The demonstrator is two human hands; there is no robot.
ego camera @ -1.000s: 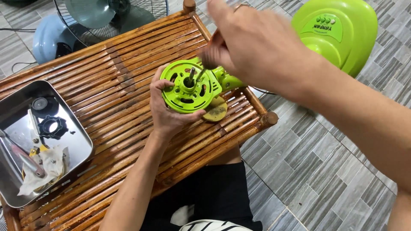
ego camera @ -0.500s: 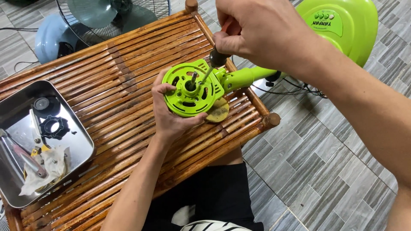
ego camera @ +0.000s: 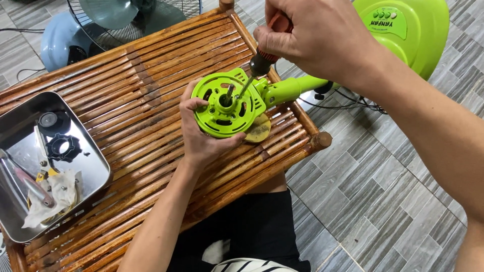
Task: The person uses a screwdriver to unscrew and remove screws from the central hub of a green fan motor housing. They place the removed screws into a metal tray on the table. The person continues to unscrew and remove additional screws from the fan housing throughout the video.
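My left hand [ego camera: 199,135] grips the round lime-green fan motor housing [ego camera: 227,103] from the left and below, holding it face up on the bamboo table [ego camera: 126,100]. A metal shaft stands up from the housing's centre. My right hand [ego camera: 312,35] is closed around the handle of a screwdriver [ego camera: 254,70], whose tip points down into the housing's face just right of the shaft. The housing's green neck [ego camera: 292,88] runs right toward the lime-green fan base [ego camera: 403,30] on the floor.
A steel tray [ego camera: 96,166] at the table's left holds a black ring nut, a black knob, tools and a crumpled tissue. A blue fan with wire grille [ego camera: 126,15] lies behind the table. Black cable [ego camera: 348,103] trails on the grey tiled floor at right.
The housing has turned slightly and my right hand has brought the screwdriver lower, its tip now set into the housing's face. My left hand keeps its grip.
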